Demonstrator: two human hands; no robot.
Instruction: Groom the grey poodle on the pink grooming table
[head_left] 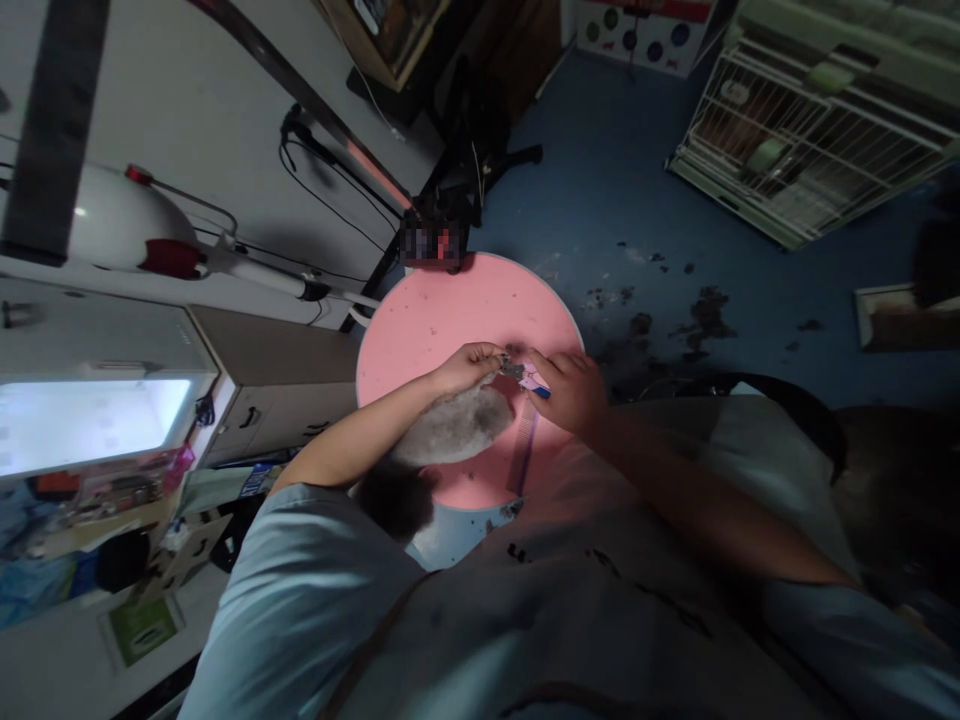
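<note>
A long-haired grey and white cat (457,428) lies on the round pink table (472,300), partly beneath my left forearm; its face cannot be made out. My left hand (471,368) is closed in a pinch at the cat's front end, apparently round a paw that the fingers mostly hide. In my right hand (574,390) is a pair of nail clippers (532,380) with pink and blue handles. Their metal jaws point left and meet the fingertips of my left hand. A purple-edged comb (525,445) lies on the table below my right hand.
Tufts of dark hair (705,312) litter the blue floor. At upper right stands a wire cage (787,150). A white lamp arm (262,272) reaches in from the left, above cabinets (277,415). A dark post (337,130) meets the table's far edge.
</note>
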